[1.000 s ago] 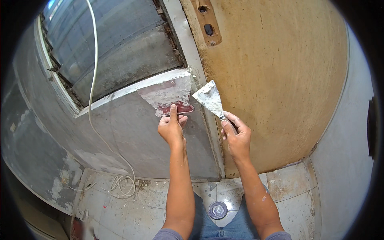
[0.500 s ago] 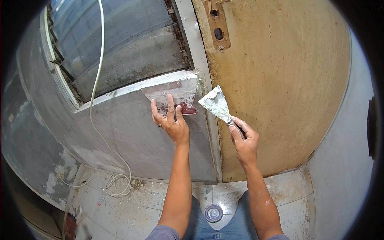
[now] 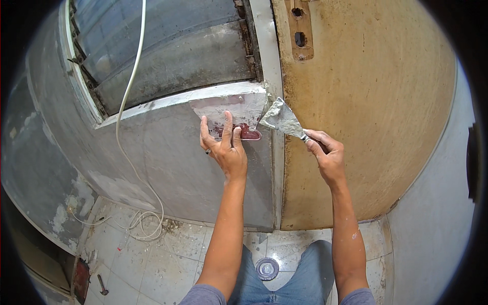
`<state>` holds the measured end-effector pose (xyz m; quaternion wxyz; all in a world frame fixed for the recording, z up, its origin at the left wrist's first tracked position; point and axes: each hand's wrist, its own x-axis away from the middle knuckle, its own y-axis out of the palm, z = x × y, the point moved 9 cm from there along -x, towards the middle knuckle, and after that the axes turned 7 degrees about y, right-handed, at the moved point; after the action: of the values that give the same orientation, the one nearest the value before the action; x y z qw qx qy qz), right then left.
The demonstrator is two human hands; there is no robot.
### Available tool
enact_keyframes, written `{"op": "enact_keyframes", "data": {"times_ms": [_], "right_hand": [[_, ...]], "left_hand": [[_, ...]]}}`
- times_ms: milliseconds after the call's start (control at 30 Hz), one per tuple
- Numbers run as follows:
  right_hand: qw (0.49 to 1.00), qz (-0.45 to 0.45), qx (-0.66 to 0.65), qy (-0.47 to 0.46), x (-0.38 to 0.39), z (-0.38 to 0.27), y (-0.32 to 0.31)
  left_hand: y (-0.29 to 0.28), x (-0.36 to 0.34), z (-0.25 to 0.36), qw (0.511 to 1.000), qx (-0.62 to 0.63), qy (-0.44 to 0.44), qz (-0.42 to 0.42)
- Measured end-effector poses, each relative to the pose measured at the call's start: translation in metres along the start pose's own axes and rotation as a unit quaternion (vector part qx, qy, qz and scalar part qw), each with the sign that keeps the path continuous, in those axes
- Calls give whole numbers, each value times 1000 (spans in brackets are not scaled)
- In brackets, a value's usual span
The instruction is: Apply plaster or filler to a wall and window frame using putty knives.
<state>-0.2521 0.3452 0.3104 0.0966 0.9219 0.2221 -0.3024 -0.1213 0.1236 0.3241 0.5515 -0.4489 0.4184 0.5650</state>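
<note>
My left hand (image 3: 223,150) holds a wide, white-smeared putty spreader (image 3: 243,105) with a red grip, its fingers extended over it, against the gray wall just below the window ledge (image 3: 175,99). My right hand (image 3: 326,155) grips the dark handle of a narrow putty knife (image 3: 288,121). The knife's blade carries off-white paste and is tilted up to the left, close by the spreader's right edge, over the corner between wall and door frame (image 3: 275,168).
A yellowish door (image 3: 366,101) with two holes stands right. A white cable (image 3: 120,124) hangs down the left wall and coils on the tiled floor (image 3: 173,249). A hammer (image 3: 101,284) and a purple round object (image 3: 267,269) lie below.
My left fingers spread from a thumb-over grip on the spreader. My right hand moved right, and its knife turned flatter. The whole view shifted slightly.
</note>
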Motion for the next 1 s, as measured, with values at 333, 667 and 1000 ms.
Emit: {"op": "enact_keyframes", "data": {"times_ms": [333,667,1000], "right_hand": [[999,25,1,33,18,-2,-2],[965,108,225,-80,31,-96,21],[949,123,278,-84,34,-102,26]], "left_hand": [[-3,-2,-2,1000,1,0,-5],[-5,-3,-7,1000,3,15,-2],[-6,-5,-3,1000,18,13,-7]]}}
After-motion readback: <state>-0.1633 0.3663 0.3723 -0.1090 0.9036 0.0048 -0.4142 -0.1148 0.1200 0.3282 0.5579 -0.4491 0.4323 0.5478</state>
